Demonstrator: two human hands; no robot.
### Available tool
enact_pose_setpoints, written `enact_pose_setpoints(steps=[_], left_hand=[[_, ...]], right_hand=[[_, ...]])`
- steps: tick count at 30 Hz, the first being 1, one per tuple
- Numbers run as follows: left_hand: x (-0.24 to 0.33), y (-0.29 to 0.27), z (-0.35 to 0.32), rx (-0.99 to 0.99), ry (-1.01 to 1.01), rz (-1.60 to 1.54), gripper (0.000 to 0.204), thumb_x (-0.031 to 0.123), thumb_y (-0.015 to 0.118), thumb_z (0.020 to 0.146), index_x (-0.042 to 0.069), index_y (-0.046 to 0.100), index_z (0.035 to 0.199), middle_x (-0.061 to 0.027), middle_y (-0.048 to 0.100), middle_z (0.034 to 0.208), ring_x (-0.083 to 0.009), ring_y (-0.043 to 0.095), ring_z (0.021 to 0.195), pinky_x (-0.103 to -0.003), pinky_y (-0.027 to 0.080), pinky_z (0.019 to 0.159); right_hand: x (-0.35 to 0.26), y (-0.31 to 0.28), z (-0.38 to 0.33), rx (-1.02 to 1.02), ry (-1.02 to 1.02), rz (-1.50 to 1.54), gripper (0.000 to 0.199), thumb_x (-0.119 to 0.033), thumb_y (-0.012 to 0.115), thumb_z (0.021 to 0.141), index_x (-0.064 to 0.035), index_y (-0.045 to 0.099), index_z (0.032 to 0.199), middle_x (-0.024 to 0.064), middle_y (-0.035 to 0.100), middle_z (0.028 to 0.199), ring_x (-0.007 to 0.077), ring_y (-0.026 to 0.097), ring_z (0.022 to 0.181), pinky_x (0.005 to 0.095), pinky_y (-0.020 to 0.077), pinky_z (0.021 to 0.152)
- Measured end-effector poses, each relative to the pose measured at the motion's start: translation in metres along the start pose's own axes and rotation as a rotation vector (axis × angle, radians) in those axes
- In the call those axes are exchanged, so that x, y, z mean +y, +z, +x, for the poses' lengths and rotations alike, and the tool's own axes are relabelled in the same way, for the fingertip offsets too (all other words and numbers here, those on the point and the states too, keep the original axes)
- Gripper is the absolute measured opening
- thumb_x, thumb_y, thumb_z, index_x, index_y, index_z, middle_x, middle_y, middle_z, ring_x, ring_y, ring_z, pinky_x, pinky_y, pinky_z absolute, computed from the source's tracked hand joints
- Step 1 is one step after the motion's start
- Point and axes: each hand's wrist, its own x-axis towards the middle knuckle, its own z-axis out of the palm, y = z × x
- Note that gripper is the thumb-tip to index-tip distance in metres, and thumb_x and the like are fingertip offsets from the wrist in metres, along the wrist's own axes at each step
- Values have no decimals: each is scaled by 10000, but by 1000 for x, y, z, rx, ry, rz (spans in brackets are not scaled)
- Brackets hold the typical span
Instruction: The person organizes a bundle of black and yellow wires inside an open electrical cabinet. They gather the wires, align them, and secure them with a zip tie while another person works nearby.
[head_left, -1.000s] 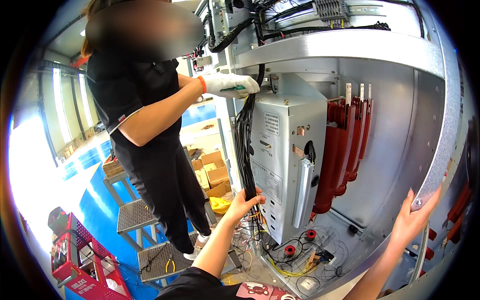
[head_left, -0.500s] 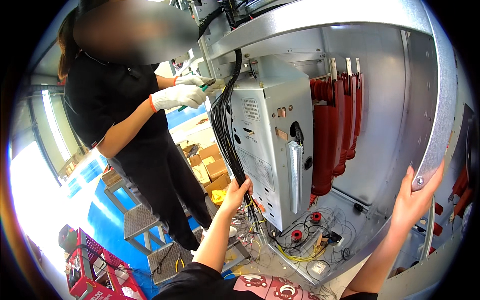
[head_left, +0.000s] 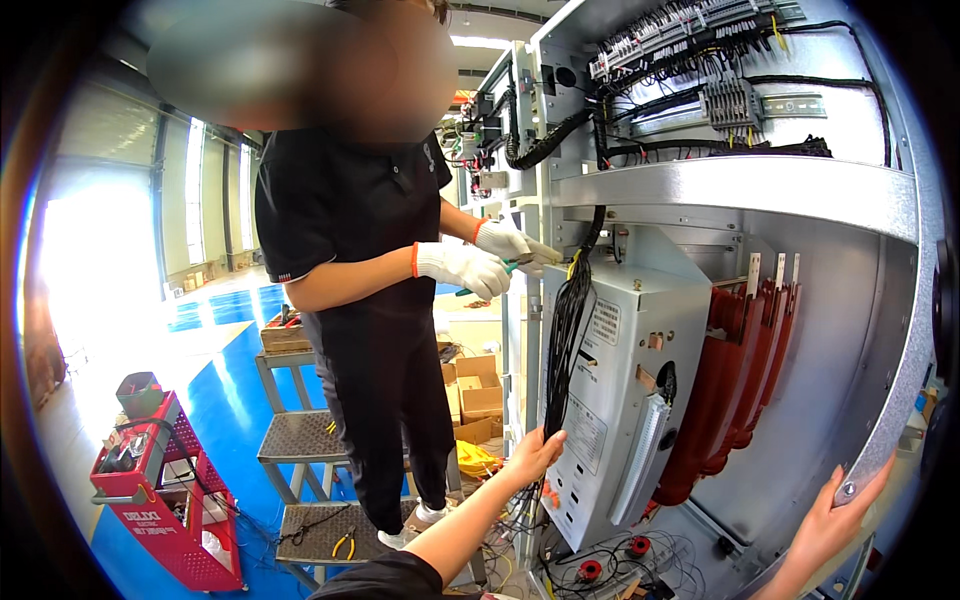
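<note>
My left hand [head_left: 535, 458] is closed round the lower part of a bundle of black wires [head_left: 566, 360], which hangs in front of a grey metal mechanism box [head_left: 655, 290]. At the right, my right hand [head_left: 838, 512] grips the lower end of the cabinet's curved-looking metal frame edge [head_left: 905, 385], near a bolt. Across from me a co-worker in white gloves [head_left: 465, 268] holds a green-handled hand tool [head_left: 512, 267] close to the top of the bundle. The tool's tip is hard to make out.
Red insulated poles [head_left: 730, 390] stand behind the box. Above a metal crossbeam [head_left: 740, 187] are terminal blocks [head_left: 735, 105] and wiring. Wire spools [head_left: 590, 570] lie below. To the left are metal steps [head_left: 300, 437] with yellow-handled pliers [head_left: 345, 543], and a red tool cart [head_left: 165, 500].
My view has tilted up and turned left, bringing the upper wiring compartment into sight. Both my hands keep their holds. The co-worker's gloved hands remain near the top of the bundle.
</note>
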Motion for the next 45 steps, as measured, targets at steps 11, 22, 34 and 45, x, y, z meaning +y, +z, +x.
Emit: enact_pose_setpoints(steps=[11, 22, 34, 45], left_hand=[[2, -2, -1, -64, -8, 17, 343, 315, 493, 1024, 56, 465, 801, 4, 483, 636, -97, 463, 579, -268, 409, 558], [11, -12, 20, -158, -12, 34, 443, 258, 601, 972, 0, 459, 1304, -102, 626, 1199, -158, 575, 1124, -325, 445, 980], [34, 0, 44, -18, 106, -156, 340, 303, 375, 1064, 20, 495, 1209, -75, 632, 1057, -154, 587, 1048, -305, 445, 943], [27, 11, 45, 114, 143, -274, 257, 294, 400, 1060, 57, 482, 1006, 37, 399, 708, -77, 355, 600, -238, 334, 539]], right_hand=[[9, 1, 1, 21, -64, -3, 589, -82, 583, 939, -82, 335, 1474, 176, 476, 1416, 350, 499, 1268, 405, 413, 1017], [3, 1, 0, 14, -56, -62, 585, -126, 589, 947, -89, 335, 1473, 172, 474, 1423, 352, 494, 1276, 405, 423, 998], [7, 1, 2, 8, -60, -39, 607, -58, 574, 930, -84, 320, 1480, 189, 474, 1412, 364, 492, 1272, 422, 418, 1003], [-14, -10, -1, 9, -121, -32, 815, -212, 793, 772, 0, 352, 1424, 296, 598, 1153, 445, 617, 1004, 496, 518, 820]])
